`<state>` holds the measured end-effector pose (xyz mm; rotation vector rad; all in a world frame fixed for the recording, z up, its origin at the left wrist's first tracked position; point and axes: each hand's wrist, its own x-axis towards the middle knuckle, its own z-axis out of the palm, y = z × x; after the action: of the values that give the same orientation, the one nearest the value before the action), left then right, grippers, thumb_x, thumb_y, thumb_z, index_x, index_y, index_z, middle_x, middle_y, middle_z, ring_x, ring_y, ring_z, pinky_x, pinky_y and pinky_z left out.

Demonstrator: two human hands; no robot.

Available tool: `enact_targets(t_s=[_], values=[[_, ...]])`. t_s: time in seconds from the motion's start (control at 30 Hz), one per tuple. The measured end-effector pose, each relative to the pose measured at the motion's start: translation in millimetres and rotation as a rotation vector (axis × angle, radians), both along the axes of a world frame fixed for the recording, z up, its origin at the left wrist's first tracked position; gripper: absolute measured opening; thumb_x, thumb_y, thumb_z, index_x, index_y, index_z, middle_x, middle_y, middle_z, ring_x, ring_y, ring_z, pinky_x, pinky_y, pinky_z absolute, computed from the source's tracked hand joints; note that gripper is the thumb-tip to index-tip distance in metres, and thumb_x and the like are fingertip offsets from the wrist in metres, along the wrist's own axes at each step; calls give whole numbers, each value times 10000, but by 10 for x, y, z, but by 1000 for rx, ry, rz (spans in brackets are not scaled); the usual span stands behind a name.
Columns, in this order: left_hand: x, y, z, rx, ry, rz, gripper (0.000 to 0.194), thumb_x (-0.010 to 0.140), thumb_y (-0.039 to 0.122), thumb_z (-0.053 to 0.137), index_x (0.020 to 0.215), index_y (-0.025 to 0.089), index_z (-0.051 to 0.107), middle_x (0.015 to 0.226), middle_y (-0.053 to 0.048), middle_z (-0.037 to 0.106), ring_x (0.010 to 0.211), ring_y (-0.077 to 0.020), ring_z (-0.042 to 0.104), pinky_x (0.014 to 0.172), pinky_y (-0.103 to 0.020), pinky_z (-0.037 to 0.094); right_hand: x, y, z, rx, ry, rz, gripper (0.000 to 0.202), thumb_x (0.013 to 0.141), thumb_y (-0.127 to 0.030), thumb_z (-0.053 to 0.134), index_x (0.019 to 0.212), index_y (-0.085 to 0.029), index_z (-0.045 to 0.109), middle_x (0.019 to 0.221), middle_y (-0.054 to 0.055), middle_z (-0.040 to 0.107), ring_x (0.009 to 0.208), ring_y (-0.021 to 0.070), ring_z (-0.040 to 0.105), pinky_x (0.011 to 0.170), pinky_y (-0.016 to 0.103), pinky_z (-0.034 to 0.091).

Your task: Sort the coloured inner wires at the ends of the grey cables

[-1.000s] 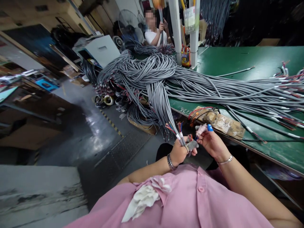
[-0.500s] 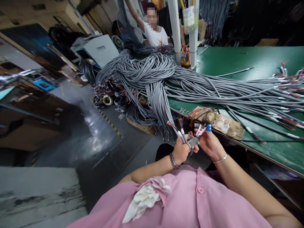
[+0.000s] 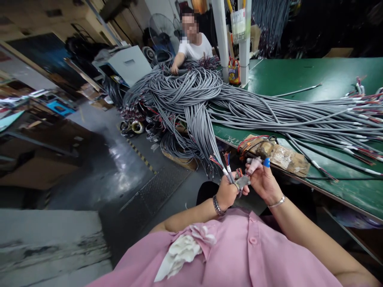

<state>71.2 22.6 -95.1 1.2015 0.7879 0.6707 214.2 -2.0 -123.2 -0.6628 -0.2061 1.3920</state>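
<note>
Left hand (image 3: 226,194), at lower centre of the frame, is closed around several grey cables (image 3: 230,177), whose white-banded ends project above the fist with coloured wires (image 3: 216,161) fanned out. Grey wrapping covers one digit of this hand. Right hand (image 3: 267,186), just beside it toward the right, has its fingers bent inward near a further tuft of reddish wires (image 3: 239,172); pale wrapping covers fingers and a blue cover (image 3: 266,162) sits on the thumb tip. Whether these fingers pinch a wire cannot be told, owing to blur. From the held ends, the cables run up to a large cable pile (image 3: 188,85) at upper centre. More cables lie across the green table (image 3: 302,75) toward the right edge, their ends showing white bands and reddish wires. A wooden block (image 3: 283,158) rests at the near table edge, right of centre. At the top centre, a co-worker in a white shirt (image 3: 200,48) reaches one hand down to the pile.
</note>
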Motion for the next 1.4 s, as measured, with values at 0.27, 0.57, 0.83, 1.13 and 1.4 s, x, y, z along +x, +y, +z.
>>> enact_targets(t_s=[0.27,0.57,0.83,1.13,1.4], values=[[-69,-40,100,36,17,36,355,750,476,663,723,125,619,574,-41,645,479,-117,583,430,-200,389,56,-56,81,25,-139,46,280,797,-490,654,841,-216,689,841,26,677,665,127,563,610,253,472],[43,-32,70,59,24,67,376,784,497,620,743,124,627,582,-48,652,477,-123,590,434,-208,392,30,-29,-10,5,-250,-53,425,748,-624,630,799,-206,686,757,40,651,648,154,564,593,284,492],[67,-41,68,83,50,75,375,789,483,622,673,127,605,573,-51,643,476,-118,586,429,-202,382,0,42,63,-30,-158,-51,378,707,-573,704,848,-223,683,702,38,676,643,197,620,552,324,489],[2,-52,37,135,72,63,378,814,464,598,644,126,594,573,-55,641,479,-117,585,447,-208,403,-28,66,16,-32,-54,-90,368,698,-580,712,805,-230,679,761,9,688,668,144,604,616,275,509],[-99,-87,59,99,68,61,347,788,457,639,707,121,616,569,-44,639,479,-114,578,462,-213,425,48,-43,-61,-29,-2,-45,456,753,-692,562,829,-254,662,818,7,681,726,148,609,616,266,489]])
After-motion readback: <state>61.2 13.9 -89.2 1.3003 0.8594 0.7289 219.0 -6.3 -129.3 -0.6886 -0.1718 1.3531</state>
